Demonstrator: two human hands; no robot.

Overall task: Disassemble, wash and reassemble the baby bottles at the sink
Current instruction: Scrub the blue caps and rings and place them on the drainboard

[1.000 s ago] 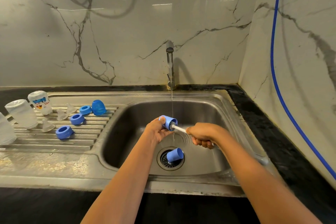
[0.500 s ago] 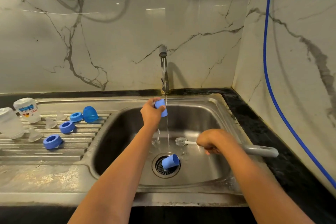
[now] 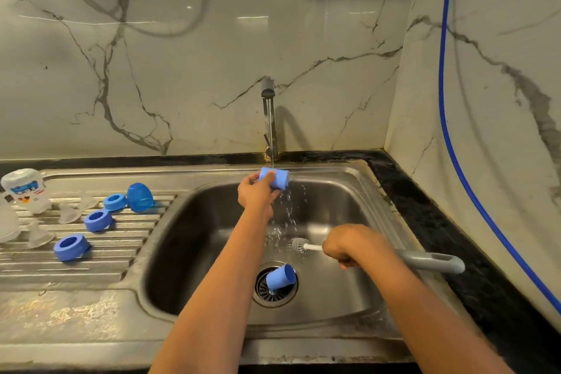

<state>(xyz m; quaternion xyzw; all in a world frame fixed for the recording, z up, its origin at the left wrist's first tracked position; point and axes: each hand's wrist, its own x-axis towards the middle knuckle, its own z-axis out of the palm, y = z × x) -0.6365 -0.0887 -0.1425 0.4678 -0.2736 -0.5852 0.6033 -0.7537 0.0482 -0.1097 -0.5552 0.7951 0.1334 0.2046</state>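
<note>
Higher now, my left hand (image 3: 256,195) pinches the smooth blue cap (image 3: 275,178) under the tap (image 3: 268,118); right hand (image 3: 346,247) grips the brush (image 3: 299,245), hiding its stem.

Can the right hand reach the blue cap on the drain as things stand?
Probably yes: the cap lies uncovered close to the right hand, nothing between, though that hand grips the brush.

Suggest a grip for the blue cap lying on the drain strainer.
Pinch the blue cap across its round side wall, coming down from above. It lies tipped over on the drain strainer, open end facing up and right, so both curved sides look exposed and nothing stands over it.
</note>
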